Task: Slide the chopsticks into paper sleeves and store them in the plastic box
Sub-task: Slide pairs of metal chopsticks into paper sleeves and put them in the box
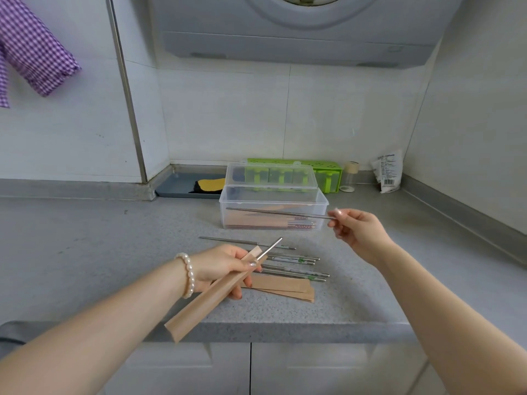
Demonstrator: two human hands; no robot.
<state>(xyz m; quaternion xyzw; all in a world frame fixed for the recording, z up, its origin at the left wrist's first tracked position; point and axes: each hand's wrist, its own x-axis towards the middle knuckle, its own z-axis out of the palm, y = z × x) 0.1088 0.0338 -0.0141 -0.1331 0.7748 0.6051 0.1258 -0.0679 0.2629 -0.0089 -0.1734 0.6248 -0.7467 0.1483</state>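
Observation:
My left hand [225,265] grips a brown paper sleeve [211,297] held slanted above the counter edge, with one metal chopstick [272,246] sticking out of its upper end. My right hand [358,230] pinches the end of a second metal chopstick [278,212], held level in front of the clear plastic box [273,208]. The box stands open with its lid tipped back, and sleeved chopsticks lie inside. Several loose metal chopsticks [293,265] and a small stack of empty paper sleeves [288,289] lie on the grey counter between my hands.
Behind the box stand a green holder [328,169], a small jar [350,176] and a white packet [387,172]. A grey tray [176,186] with a yellow-and-black item sits at the back left. Purple checked cloth [31,52] hangs at the upper left. The counter's front edge [285,329] is below my hands.

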